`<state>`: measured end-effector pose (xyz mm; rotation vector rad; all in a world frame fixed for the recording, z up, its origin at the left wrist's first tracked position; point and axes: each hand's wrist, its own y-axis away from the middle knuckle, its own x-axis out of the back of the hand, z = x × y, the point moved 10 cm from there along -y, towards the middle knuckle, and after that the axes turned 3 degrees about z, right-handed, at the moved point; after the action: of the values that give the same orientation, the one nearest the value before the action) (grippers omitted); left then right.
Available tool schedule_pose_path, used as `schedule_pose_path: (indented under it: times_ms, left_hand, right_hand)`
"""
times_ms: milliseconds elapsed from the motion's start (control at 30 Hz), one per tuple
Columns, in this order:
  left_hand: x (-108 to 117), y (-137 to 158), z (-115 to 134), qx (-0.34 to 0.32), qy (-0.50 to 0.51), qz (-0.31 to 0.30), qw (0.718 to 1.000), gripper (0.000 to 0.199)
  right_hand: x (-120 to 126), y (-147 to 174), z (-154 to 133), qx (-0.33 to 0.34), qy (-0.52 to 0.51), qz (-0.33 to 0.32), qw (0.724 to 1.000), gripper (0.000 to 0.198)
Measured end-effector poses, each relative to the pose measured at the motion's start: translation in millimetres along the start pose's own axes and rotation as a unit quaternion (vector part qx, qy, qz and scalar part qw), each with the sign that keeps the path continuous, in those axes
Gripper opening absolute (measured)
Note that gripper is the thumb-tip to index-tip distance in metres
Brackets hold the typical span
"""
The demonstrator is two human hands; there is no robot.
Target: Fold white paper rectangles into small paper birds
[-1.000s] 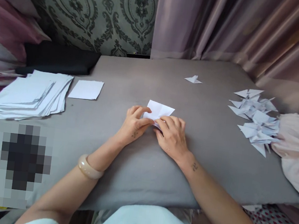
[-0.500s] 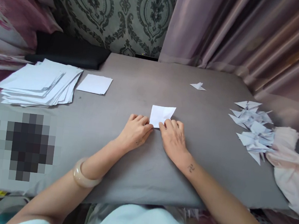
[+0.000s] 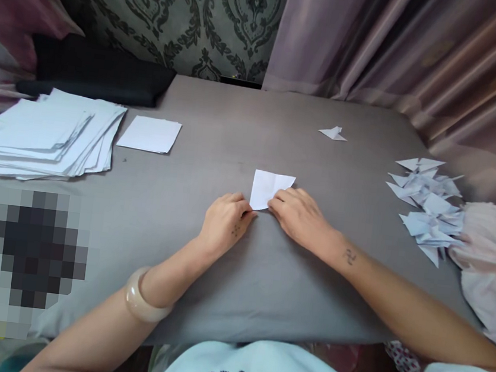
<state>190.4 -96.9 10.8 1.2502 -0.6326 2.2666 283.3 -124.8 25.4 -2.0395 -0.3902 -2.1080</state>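
Observation:
A small folded sheet of white paper point(image 3: 265, 188) lies between my hands near the middle of the table, its near edge curved a little upward. My left hand point(image 3: 226, 219) pinches its near left corner between thumb and fingers. At the near right side, my right hand point(image 3: 296, 215) grips the edge with curled fingers, the thumb partly hidden. Farther back sits one folded paper crane point(image 3: 334, 133). A heap of folded paper cranes point(image 3: 431, 204) rests to the right.
A large stack of white sheets point(image 3: 48, 133) lies at the left, with a smaller pile of square paper point(image 3: 150, 135) beside it. Black cloth point(image 3: 99, 73) is behind them. Pale pink fabric point(image 3: 486, 255) borders the right edge of the grey-covered table point(image 3: 210, 128).
My right hand has turned and its forearm has swung outward to the right, fingers now at the paper's right side. My left hand still pinches the left corner. The view has shifted slightly.

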Motion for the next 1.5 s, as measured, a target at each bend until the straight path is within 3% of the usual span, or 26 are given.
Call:
schedule_pose_path:
  times_ms: [167, 533, 1500]
  left_hand:
    - [-2.4, -3.9, -9.1, 0.034, 0.03, 0.007, 0.999, 0.017]
    - [-5.8, -4.5, -4.7, 0.023, -0.014, -0.011, 1.0, 0.022]
    - [-8.5, -13.7, -11.9, 0.082, -0.003, -0.059, 0.995, 0.017]
  right_hand:
    - [5.8, -12.2, 11.6, -0.007, -0.065, -0.041, 0.997, 0.026]
    - [8.7, -37.0, 18.1, -0.053, -0.057, -0.178, 0.981, 0.024]
    - [-5.3, -54.6, 23.3, -0.079, -0.033, -0.248, 0.965, 0.019]
